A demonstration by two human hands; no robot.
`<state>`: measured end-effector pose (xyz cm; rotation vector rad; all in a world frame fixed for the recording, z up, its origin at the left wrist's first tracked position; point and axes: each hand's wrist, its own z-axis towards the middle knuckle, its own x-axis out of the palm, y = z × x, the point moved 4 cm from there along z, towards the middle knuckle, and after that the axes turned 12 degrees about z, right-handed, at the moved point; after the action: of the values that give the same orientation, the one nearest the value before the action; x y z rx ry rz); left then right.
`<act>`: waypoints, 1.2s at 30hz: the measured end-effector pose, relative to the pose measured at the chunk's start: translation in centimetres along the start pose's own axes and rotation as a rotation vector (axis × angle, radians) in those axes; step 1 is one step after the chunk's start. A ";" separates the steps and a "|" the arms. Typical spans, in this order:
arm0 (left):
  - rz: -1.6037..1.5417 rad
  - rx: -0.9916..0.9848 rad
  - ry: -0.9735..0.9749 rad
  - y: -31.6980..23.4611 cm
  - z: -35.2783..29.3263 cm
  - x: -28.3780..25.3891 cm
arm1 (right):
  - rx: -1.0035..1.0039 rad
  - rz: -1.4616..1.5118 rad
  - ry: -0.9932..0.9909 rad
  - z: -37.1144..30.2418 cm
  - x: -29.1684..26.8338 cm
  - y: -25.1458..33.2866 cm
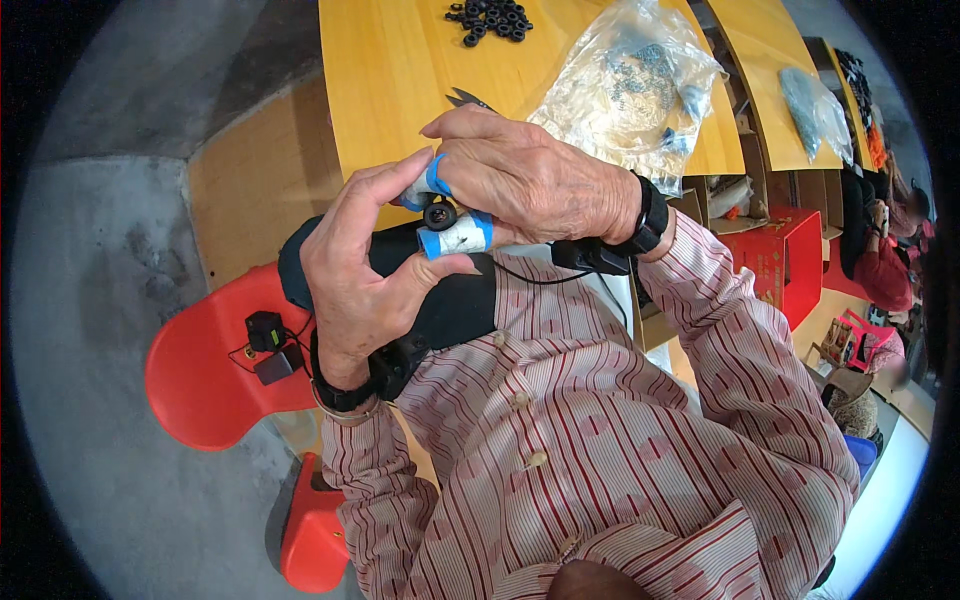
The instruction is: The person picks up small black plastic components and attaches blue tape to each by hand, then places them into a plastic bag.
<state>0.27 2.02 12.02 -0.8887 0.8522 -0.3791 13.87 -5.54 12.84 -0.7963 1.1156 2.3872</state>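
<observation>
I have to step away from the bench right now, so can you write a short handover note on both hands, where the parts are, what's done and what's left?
Left hand: fingers closed around a small black ring-shaped rubber part, thumb below it.
Right hand: blue-and-white taped fingertips pinch the same part from above.
Parts: pile of small black rings at the far edge of the yellow wooden table; clear plastic bag of small dark parts to its right; metal scissors, mostly hidden behind the right hand.
Done: one ring is in hand above the lap.
Left: the pile and bag remain on the table.
</observation>
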 end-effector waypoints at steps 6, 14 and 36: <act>-0.004 0.056 0.005 0.1 -0.1 -0.1 | -0.042 -0.001 -0.014 -0.1 0.0 0.2; 0.032 0.008 0.028 -0.4 0.2 0.5 | -0.041 -0.044 -0.088 -0.7 0.0 0.3; -0.690 -0.625 0.300 8.4 2.5 7.6 | 1.485 -0.038 -0.842 -45.9 -8.1 4.1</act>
<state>6.55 3.65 2.37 -1.7476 0.9367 -0.8869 32.91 -44.95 -3.62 0.6102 1.8150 0.9803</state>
